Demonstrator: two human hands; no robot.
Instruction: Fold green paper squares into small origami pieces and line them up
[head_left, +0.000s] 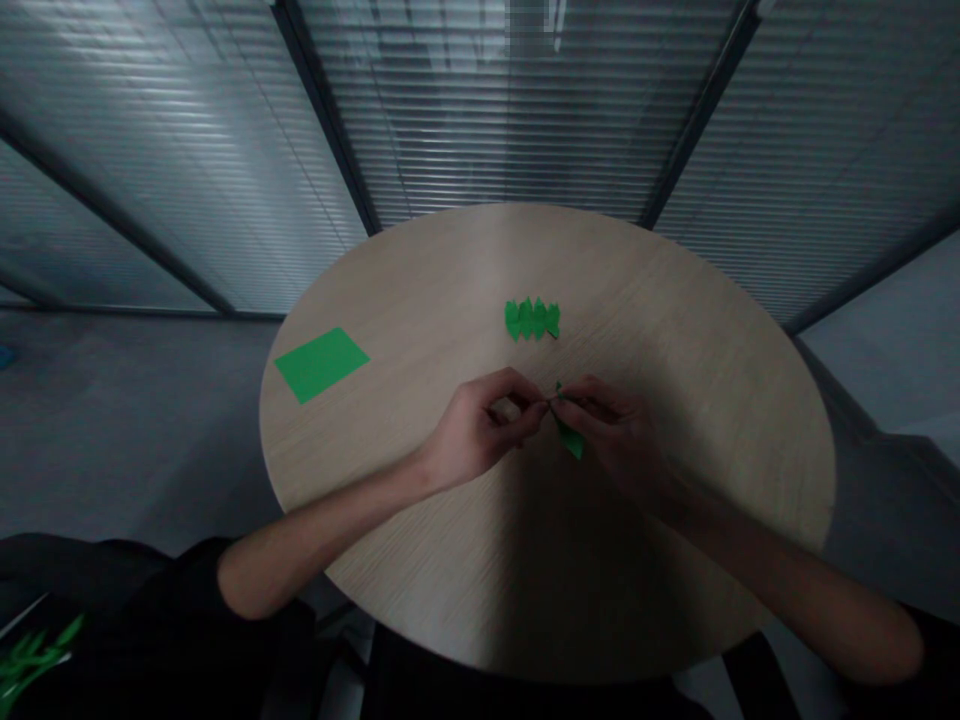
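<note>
Between my two hands, over the middle of the table, is a small piece of green paper point(571, 440). My right hand point(619, 425) pinches it between thumb and fingers, and its lower end hangs out below them. The fingertips of my left hand point(495, 420) are pressed together at the paper's left edge; how much they grip is hard to see. Just beyond my hands lies a row of several small green paper leaf shapes point(532, 319), side by side. Off to the left, a flat green paper sheet point(321, 364) rests on the table.
The round wooden table point(420, 300) has its far edge close to glass panels with blinds point(502, 140). Dark shadow falls over the table's near right part. Something green and leaf-like point(37, 655) shows at the lower left, against dark cloth.
</note>
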